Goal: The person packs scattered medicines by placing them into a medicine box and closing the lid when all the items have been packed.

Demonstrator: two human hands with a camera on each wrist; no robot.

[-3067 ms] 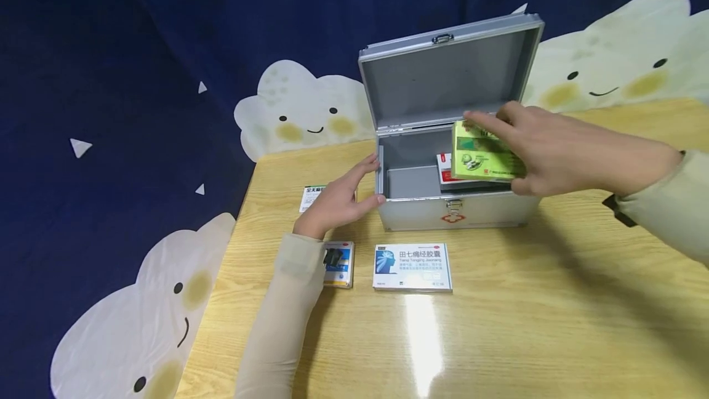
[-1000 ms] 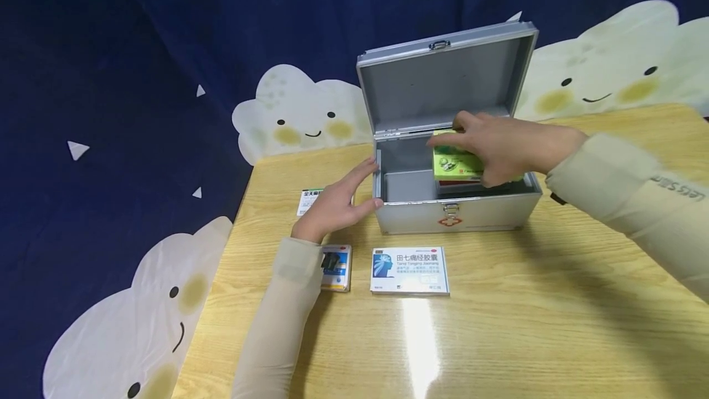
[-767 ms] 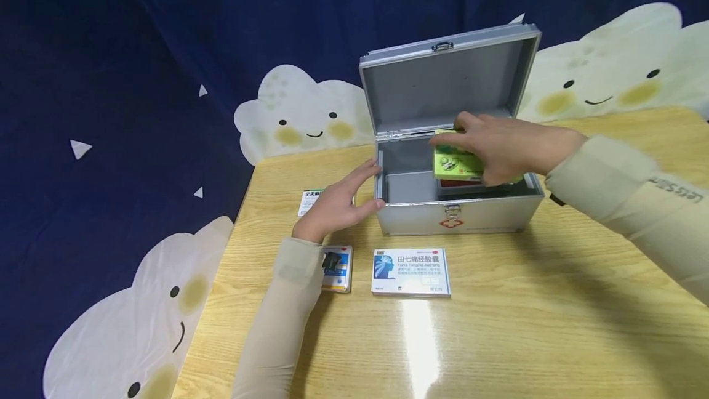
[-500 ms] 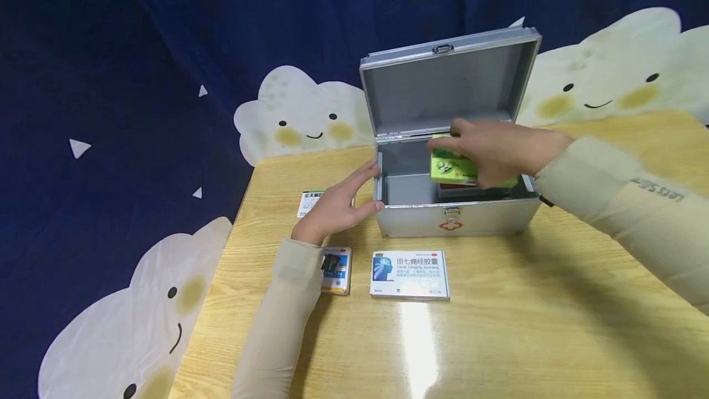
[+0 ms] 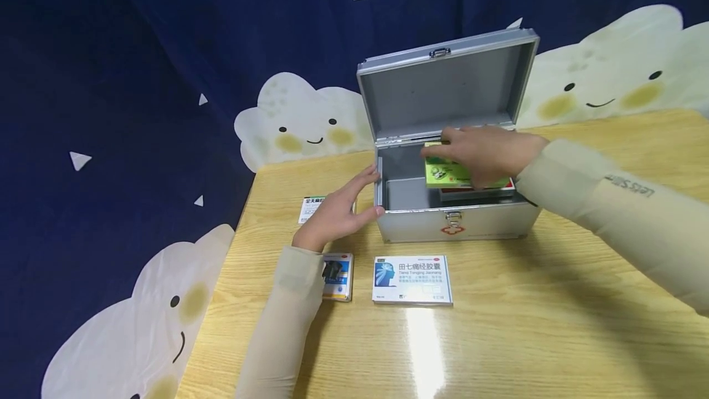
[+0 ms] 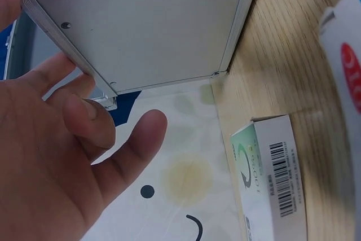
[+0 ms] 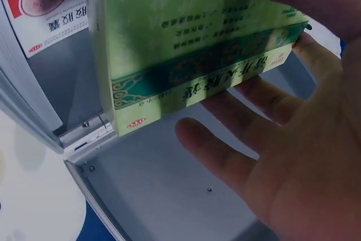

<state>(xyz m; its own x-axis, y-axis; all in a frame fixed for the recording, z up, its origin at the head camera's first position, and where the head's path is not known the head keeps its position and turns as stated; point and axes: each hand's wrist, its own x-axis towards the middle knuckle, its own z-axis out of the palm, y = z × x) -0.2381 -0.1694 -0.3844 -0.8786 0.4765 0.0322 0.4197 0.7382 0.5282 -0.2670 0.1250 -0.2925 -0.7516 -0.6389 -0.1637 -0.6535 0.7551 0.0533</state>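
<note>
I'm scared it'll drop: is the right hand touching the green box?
Touching: the right wrist view shows the right hand gripping the green box between thumb and fingers.

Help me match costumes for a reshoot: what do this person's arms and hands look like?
The left sleeve and the right sleeve are long and pale beige, reaching the wrists. The right one carries dark lettering. The left hand and right hand are bare, without visible gloves or rings. Something dark peeks out below the right cuff; what, I can't tell.

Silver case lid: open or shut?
Open: the lid stands raised along the back of the silver case, exposing its gray interior.
</note>
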